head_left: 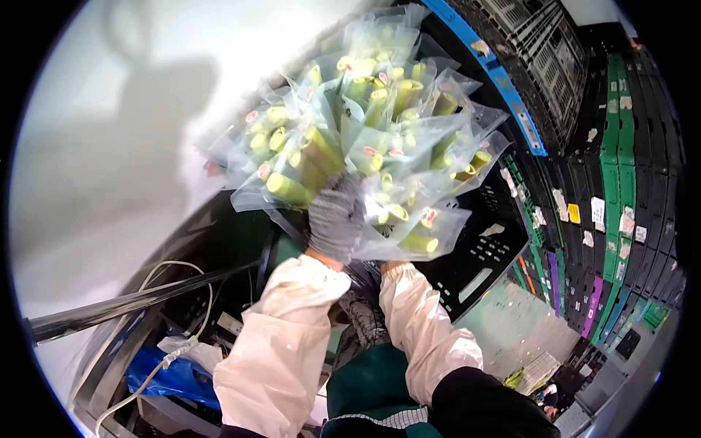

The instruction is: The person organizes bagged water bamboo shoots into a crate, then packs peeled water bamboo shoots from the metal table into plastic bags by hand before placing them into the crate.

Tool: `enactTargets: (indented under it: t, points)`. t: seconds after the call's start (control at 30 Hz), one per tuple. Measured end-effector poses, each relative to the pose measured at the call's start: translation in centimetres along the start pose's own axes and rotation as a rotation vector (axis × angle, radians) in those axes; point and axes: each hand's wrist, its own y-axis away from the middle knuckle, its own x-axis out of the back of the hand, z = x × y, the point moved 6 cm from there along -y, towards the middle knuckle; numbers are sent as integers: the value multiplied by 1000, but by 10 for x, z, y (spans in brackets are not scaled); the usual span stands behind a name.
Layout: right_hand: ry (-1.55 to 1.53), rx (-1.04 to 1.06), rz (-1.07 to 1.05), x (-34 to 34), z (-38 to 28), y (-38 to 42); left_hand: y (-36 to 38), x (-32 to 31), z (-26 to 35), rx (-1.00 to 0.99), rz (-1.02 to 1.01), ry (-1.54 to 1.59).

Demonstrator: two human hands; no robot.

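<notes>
Where the clear plastic sleeves [438,186] flare out, they are thin, creased and glossy, pointed at the corners. Inside: thick pale-green stalks [288,188], cut ends facing up, some hollow or curved in section; small red-and-white labels [371,151] among them. Left hand [336,217] in a ribbed grey knit glove, laid against the near stalks at the centre of the mass; cannot tell whether it is closed on any. Right hand out of sight beneath the plastic, only the wrist [395,266] showing; its state cannot be told. Both forearms in wrinkled cream sleeve covers [281,343].

Left side: smooth white wall [95,139] bearing a broad shadow. Dark bar [146,301] below it, with a pale cable [155,372] looping past a crumpled blue plastic bag [171,376]. Lower right: pale, speckled floor [522,321].

The bunches crowd a black slotted crate [473,283], its perforated side visible at right. Beyond it, tall stacks of crates [617,197], mostly black with green and purple ones between, patched with torn labels.
</notes>
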Motion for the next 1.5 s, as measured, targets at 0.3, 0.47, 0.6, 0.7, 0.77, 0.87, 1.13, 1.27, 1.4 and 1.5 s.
enactTargets:
  t: [0.3,0.47,0.6,0.7,0.77,0.87,1.13,1.27,1.4,1.5]
  points:
    - [-1527,-565,-18,-22,41,-27,-30,5,-16,22,-38,126]
    - [-1889,-486,-44,-45,24,-29,-16,10,-25,22,-124,117]
    - [-2057,-371,-66,-68,19,-23,14,43,28,-43,-20,243]
    - [-2117,-281,-98,-82,32,-23,44,34,67,-148,-298,-105]
    - [-2156,-181,-137,-95,48,-27,60,14,61,-190,-232,-353]
    - [-2048,-562,-152,-67,50,-6,54,10,35,-171,-62,-357]
    - [-1859,-638,-229,-65,69,-3,48,23,41,-5,-164,-297]
    - [-1763,-850,137,-3,69,29,58,29,53,-19,-97,-357]
    - [-1323,-430,460,82,103,12,73,35,97,-227,186,-518]
    - [-1672,-787,534,98,136,-17,99,-16,130,-619,-284,31]
